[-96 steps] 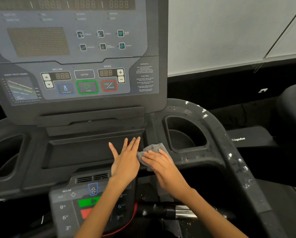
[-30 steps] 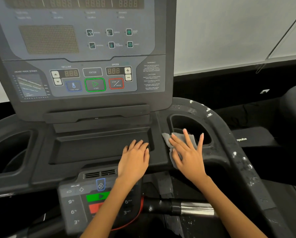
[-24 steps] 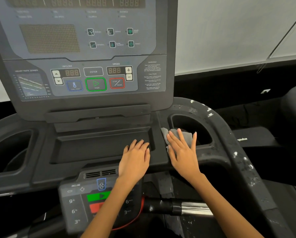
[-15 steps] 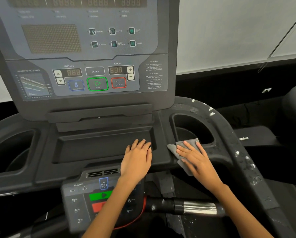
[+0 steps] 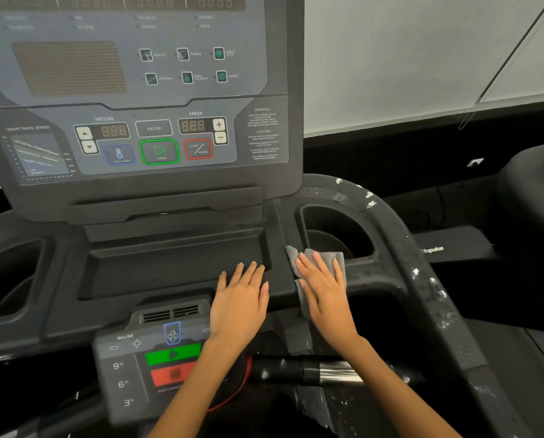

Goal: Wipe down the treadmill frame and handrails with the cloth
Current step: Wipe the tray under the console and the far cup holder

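Both hands flat on treadmill console deck. Right hand spread open, palm pressing grey cloth onto ledge btwn tray and right cup holder. Left hand open, empty, resting at tray edge.

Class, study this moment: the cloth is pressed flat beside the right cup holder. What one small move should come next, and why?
Probably slide the right hand and cloth rightward onto the curved handrail, since white specks dot it, while the left hand braces on the tray edge.
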The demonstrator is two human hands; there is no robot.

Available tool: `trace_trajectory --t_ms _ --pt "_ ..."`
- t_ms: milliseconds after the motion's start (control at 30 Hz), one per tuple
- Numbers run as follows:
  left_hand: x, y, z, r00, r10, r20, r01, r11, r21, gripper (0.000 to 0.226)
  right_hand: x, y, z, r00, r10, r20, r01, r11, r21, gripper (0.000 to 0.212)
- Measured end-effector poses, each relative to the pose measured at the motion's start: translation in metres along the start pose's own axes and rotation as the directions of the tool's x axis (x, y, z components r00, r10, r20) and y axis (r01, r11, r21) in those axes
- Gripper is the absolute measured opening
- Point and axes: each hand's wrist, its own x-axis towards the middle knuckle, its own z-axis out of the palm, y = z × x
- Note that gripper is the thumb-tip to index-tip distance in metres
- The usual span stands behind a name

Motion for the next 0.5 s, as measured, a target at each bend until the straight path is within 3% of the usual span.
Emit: trace_trajectory --t_ms 100,167,400,500 --pt "-0.002 -0.002 0.002 0.998 -0.004 -0.055 0.005 1.000 0.015 0.053 -0.006 0.025 -0.019 0.978 -0.137 0.158 0.154 0.983 -0.099 0.045" --pt "-0.003 0.000 0.003 0.997 -0.004 -0.073 0.005 1.000 0.014 0.051 -0.010 0.041 -0.032 0.973 -0.154 0.173 0.180 0.972 -0.150 0.045" --pt "0.000 0.003 0.010 0.995 -0.026 -0.092 0.022 0.999 -0.040 0.049 -0.014 0.077 -0.049 0.996 0.091 -0.001 -0.089 0.970 -0.224 0.047" --pt "0.004 0.010 0.011 0.994 -0.026 -0.104 0.018 0.997 -0.077 0.048 -0.008 0.063 -0.039 0.974 0.197 -0.114 -0.214 0.963 -0.166 0.048"
